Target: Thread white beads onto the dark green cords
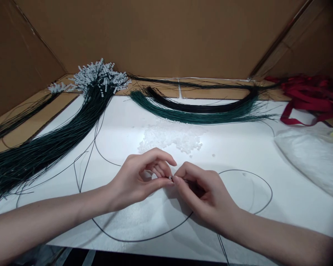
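My left hand (138,179) and my right hand (202,194) meet fingertip to fingertip over the white sheet (238,147). Both are closed in a pinch. Between them sits a tiny clear bead (170,178) at the end of a thin dark wire (255,177). The wire loops away to the right and curves back under my wrists. My left thumb and forefinger pinch the bead; my right fingers pinch the wire end. A heap of small clear beads (172,136) lies just beyond my hands.
A thick bundle of dark green wires with white beaded tips (94,79) fans out at the left. Bare green and black wires (199,111) lie at the back. Red ribbon (310,96) and a clear plastic bag (313,155) sit at the right. Cardboard walls (155,33) surround the surface.
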The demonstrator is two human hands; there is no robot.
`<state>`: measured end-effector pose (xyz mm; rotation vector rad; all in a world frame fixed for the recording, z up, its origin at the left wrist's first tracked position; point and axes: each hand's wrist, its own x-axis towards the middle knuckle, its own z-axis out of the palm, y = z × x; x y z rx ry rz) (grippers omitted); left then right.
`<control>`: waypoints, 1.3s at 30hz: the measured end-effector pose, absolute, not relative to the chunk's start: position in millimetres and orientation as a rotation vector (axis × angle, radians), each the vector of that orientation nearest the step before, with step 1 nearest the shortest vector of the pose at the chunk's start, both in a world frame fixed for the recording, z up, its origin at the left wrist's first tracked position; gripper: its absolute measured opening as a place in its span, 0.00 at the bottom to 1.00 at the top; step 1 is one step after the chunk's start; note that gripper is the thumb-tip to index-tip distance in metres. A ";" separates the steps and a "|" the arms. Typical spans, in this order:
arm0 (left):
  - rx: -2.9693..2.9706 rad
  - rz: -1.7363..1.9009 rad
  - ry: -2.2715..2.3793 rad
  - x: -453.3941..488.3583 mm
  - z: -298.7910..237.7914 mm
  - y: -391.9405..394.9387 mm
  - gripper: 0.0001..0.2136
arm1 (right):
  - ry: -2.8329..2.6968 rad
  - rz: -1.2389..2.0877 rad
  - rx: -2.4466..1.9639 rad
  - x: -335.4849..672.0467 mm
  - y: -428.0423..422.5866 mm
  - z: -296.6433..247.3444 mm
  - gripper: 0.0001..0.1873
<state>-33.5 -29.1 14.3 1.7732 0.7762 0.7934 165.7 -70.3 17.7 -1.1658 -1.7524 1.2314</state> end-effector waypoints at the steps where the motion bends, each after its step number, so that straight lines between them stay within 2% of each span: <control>1: 1.778 0.799 0.764 -33.3 14.5 -29.2 0.13 | -1.747 1.231 -1.171 165.3 -70.2 17.6 0.10; 5: 1.771 0.837 0.700 -33.9 16.9 -28.9 0.14 | -1.682 1.267 -1.201 163.9 -68.4 19.5 0.11; 11: 1.749 0.816 0.700 -36.1 18.8 -28.6 0.10 | -1.639 1.321 -1.225 164.8 -65.0 23.8 0.11; 19: 1.746 0.797 0.686 -36.6 17.2 -29.3 0.11 | -1.659 1.335 -1.198 165.5 -62.8 24.4 0.01; 23: 1.740 0.806 0.695 -37.5 17.0 -28.2 0.12 | -1.712 1.320 -1.197 167.4 -63.3 23.2 0.06; 27: 1.748 0.814 0.693 -38.4 17.2 -27.7 0.12 | -1.703 1.321 -1.190 168.1 -63.3 23.7 0.06; 39: 1.829 0.816 0.602 -39.9 24.3 -22.0 0.13 | -1.675 1.330 -1.208 166.9 -65.5 22.3 0.18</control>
